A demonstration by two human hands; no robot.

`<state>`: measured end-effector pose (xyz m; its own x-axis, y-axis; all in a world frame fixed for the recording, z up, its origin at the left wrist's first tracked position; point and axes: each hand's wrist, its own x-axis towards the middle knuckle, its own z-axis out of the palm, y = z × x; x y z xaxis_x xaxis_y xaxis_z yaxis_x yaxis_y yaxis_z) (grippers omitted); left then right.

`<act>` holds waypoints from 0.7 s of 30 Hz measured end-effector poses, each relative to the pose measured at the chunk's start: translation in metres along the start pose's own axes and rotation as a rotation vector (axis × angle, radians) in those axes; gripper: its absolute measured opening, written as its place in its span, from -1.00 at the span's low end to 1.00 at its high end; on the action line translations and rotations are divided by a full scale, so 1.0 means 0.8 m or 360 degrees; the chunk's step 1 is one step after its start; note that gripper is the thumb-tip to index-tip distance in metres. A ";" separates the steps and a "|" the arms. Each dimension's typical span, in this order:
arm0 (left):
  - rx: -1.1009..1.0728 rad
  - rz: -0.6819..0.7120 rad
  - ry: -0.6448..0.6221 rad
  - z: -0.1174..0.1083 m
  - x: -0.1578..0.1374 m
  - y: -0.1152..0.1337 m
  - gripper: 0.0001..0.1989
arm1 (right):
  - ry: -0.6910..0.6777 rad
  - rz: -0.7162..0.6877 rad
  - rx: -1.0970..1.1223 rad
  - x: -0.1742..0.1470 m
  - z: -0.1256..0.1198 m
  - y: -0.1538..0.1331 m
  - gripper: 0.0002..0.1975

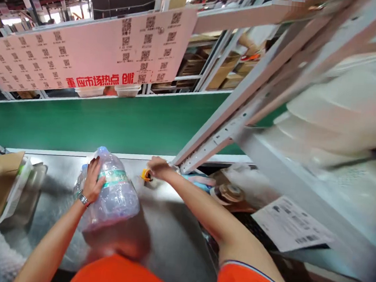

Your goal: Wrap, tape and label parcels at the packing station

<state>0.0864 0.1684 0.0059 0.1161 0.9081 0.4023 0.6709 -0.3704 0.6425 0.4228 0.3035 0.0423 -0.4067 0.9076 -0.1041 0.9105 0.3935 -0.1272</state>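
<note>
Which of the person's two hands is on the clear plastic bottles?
The left hand, with a silver metal band at its wrist, rests on the clear plastic bottles. The right hand is apart from them, at a small yellow object.

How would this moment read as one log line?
left hand: on wrapped bottles | right hand: at yellow object, grip unclear | wrapped bottles: on grey table | green strip: beyond table

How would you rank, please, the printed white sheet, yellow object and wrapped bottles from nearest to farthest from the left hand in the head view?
1. Wrapped bottles: touching the left hand.
2. Yellow object: right of the bottles, beside the right hand.
3. Printed white sheet: far to the right.
</note>
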 end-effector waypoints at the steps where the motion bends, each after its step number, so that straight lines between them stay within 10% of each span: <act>1: -0.0071 -0.0008 0.0022 -0.001 -0.001 -0.003 -0.22 | -0.0037 0.0018 -0.0017 -0.006 -0.002 0.013 -0.80; 7: -0.0243 -0.0302 0.0241 -0.012 -0.009 -0.033 -0.17 | 0.0122 0.0229 0.0320 -0.066 0.025 0.071 -0.29; 13: -0.0189 -0.0535 -0.0088 -0.010 -0.007 -0.051 -0.22 | 0.0363 0.0668 0.1207 -0.142 0.063 0.098 -0.26; 21: -0.0264 -0.0552 0.0362 -0.008 -0.023 -0.067 -0.29 | 0.0612 0.0934 0.1435 -0.169 -0.006 0.057 -0.45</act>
<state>0.0436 0.1699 -0.0319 -0.2715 0.9250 0.2659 0.5130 -0.0947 0.8531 0.5196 0.1995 0.0552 0.2550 0.9625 -0.0924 0.5045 -0.2139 -0.8365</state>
